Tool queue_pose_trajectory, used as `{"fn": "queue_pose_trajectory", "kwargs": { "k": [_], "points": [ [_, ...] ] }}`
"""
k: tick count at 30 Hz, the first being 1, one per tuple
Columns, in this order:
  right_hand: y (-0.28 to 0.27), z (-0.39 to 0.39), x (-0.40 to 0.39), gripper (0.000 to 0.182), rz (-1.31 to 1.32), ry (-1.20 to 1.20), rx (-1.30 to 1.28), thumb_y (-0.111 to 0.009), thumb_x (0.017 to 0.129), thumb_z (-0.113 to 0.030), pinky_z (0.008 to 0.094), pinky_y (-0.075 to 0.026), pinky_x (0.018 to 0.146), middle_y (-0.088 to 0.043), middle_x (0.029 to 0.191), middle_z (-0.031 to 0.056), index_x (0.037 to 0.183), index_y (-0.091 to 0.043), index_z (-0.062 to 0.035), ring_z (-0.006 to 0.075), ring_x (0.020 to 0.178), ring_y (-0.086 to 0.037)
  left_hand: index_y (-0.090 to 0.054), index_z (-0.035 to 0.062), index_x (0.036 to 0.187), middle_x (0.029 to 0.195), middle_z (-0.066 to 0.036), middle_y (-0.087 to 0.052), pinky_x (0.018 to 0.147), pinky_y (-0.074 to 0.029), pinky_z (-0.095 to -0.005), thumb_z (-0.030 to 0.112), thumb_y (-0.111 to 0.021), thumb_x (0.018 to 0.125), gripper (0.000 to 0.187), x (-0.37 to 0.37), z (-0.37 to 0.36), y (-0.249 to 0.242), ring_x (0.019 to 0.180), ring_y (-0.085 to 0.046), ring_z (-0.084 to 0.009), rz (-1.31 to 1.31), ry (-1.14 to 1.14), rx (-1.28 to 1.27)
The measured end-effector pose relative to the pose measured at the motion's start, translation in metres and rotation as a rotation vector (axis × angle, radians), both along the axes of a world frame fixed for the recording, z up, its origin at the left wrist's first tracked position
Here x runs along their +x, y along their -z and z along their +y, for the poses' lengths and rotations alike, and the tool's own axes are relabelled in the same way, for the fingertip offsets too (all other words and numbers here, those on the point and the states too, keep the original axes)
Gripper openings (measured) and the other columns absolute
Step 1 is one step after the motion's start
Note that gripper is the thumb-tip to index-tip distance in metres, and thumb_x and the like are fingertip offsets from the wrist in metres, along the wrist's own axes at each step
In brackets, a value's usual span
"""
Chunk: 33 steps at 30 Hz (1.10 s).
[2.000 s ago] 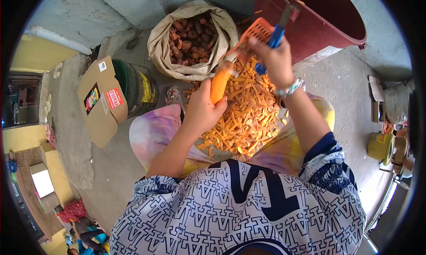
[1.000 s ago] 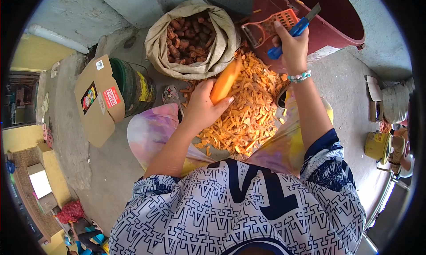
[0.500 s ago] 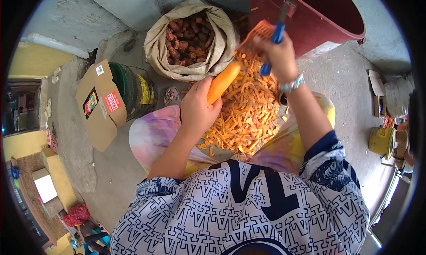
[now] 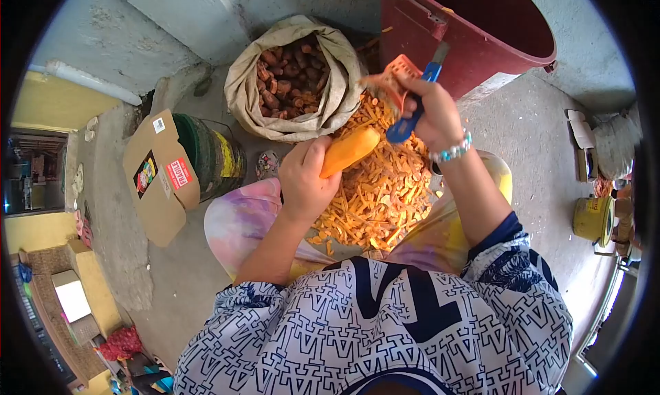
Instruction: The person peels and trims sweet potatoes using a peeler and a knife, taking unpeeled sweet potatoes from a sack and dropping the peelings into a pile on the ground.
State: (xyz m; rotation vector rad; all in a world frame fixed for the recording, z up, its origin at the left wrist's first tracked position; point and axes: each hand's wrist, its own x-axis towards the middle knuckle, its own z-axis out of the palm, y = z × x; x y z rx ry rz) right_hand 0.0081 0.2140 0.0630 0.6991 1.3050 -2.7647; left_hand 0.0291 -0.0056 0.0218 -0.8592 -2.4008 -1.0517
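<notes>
My left hand (image 4: 307, 178) is wrapped round the lower end of a peeled orange root (image 4: 350, 151), its far end pointing up and right. To its right, my right hand (image 4: 434, 113) holds a blue-handled knife (image 4: 431, 72), blade upward, together with an orange perforated peeler (image 4: 403, 70). Beneath both hands a large heap of orange peelings (image 4: 381, 195) lies on the floor between my knees. Above the left hand stands an open cloth sack (image 4: 242, 85) full of unpeeled brown roots (image 4: 292, 68).
A large dark red tub (image 4: 474, 44) stands at the upper right. Left of the sack is a green bucket (image 4: 213, 151) beside an opened cardboard box (image 4: 159, 178). A yellow bucket (image 4: 592, 217) is far right. Part of another person (image 4: 148, 378) shows at lower left.
My right hand has turned, showing the peeler and knife at a different angle. The root in my left hand is tilted more toward the right. The view has shifted slightly.
</notes>
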Motion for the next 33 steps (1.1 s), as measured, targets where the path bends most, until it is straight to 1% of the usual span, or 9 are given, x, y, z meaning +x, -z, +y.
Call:
{"fn": "queue_pose_trajectory", "kwargs": {
  "k": [4, 7, 11, 14, 17, 20, 23, 25, 33],
  "points": [
    [0.006, -0.012, 0.007, 0.01, -0.077, -0.147, 0.199, -0.057, 0.082, -0.003, 0.0228, -0.033, 0.041, -0.056, 0.067, 0.0026, 0.091, -0.057, -0.0006, 0.0066, 0.044, -0.04, -0.052, 0.0021, 0.093, 0.079, -0.014, -0.056, 0.06, -0.045, -0.0387, -0.001, -0.066, 0.063, 0.033, -0.004, -0.01, -0.003, 0.067, -0.055, -0.0335, 0.153, 0.043, 0.0],
    [0.033, 0.015, -0.02, 0.009, -0.05, 0.039, 0.277, -0.058, 0.08, 0.001, 0.0239, -0.035, 0.04, -0.056, 0.066, 0.0067, 0.088, -0.055, 0.0013, 0.0102, 0.043, -0.042, -0.052, 0.0021, 0.091, 0.079, -0.013, -0.056, 0.058, -0.044, -0.0373, -0.001, -0.067, 0.064, 0.032, -0.008, -0.014, -0.009, 0.065, -0.054, -0.0309, 0.337, 0.063, 0.064],
    [0.017, 0.0, -0.011, 0.002, 0.061, 0.068, 0.119, -0.055, 0.083, 0.0, 0.0248, -0.036, 0.042, -0.056, 0.069, 0.0087, 0.084, -0.055, 0.0011, 0.0102, 0.048, -0.043, -0.053, 0.0013, 0.092, 0.079, -0.012, -0.058, 0.06, -0.046, -0.0353, 0.0, -0.069, 0.063, 0.033, -0.006, -0.017, -0.001, 0.066, -0.055, -0.0296, 0.226, -0.004, 0.039],
    [-0.003, -0.015, 0.006, 0.006, 0.073, 0.054, 0.021, -0.057, 0.084, -0.003, 0.0241, -0.036, 0.043, -0.056, 0.072, 0.0076, 0.086, -0.054, 0.001, 0.0098, 0.048, -0.042, -0.055, -0.0024, 0.096, 0.078, -0.01, -0.059, 0.064, -0.046, -0.0295, 0.001, -0.065, 0.066, 0.033, 0.003, -0.007, 0.004, 0.067, -0.058, -0.0189, -0.299, 0.032, 0.258],
    [-0.009, -0.029, 0.013, 0.007, 0.17, 0.025, -0.058, -0.058, 0.083, -0.004, 0.0235, -0.036, 0.044, -0.058, 0.075, 0.007, 0.087, -0.055, 0.0015, 0.0102, 0.05, -0.045, -0.054, -0.0028, 0.097, 0.077, -0.009, -0.058, 0.063, -0.046, -0.0285, 0.001, -0.064, 0.067, 0.031, 0.004, -0.002, 0.003, 0.067, -0.056, -0.0146, -0.354, 0.068, 0.227],
    [-0.004, -0.04, 0.011, 0.009, 0.149, 0.064, -0.007, -0.056, 0.083, 0.002, 0.0242, -0.038, 0.044, -0.058, 0.075, 0.0073, 0.09, -0.052, -0.0017, 0.0112, 0.053, -0.051, -0.055, -0.0006, 0.091, 0.079, -0.014, -0.061, 0.065, -0.048, -0.0337, 0.005, -0.067, 0.061, 0.033, 0.004, 0.002, 0.004, 0.069, -0.062, -0.0288, -0.341, 0.008, 0.289],
    [0.042, -0.009, -0.026, 0.009, 0.066, 0.186, 0.104, -0.054, 0.083, 0.003, 0.0248, -0.038, 0.043, -0.057, 0.072, 0.006, 0.089, -0.05, -0.0035, 0.0109, 0.05, -0.047, -0.055, -0.0009, 0.091, 0.077, -0.013, -0.06, 0.063, -0.048, -0.0329, 0.005, -0.067, 0.062, 0.032, 0.007, -0.002, 0.015, 0.067, -0.061, -0.0273, -0.279, 0.02, 0.359],
    [0.046, 0.012, -0.038, 0.007, 0.029, 0.297, -0.11, -0.048, 0.085, 0.004, 0.0244, -0.035, 0.043, -0.051, 0.069, 0.0053, 0.081, -0.049, -0.003, 0.0097, 0.048, -0.04, -0.056, -0.0003, 0.091, 0.076, -0.012, -0.06, 0.061, -0.048, -0.0318, 0.004, -0.066, 0.063, 0.03, 0.005, -0.002, 0.006, 0.064, -0.06, -0.0262, -0.233, 0.028, 0.37],
    [-0.02, -0.047, 0.019, 0.007, 0.126, -0.062, -0.085, -0.05, 0.085, 0.0, 0.0255, -0.033, 0.043, -0.052, 0.07, 0.0037, 0.089, -0.051, -0.005, 0.0109, 0.048, -0.042, -0.057, 0.002, 0.091, 0.079, -0.012, -0.06, 0.065, -0.048, -0.0333, 0.003, -0.066, 0.062, 0.03, 0.003, -0.005, 0.012, 0.07, -0.061, -0.0272, -0.32, 0.027, 0.339]
  ]
}}
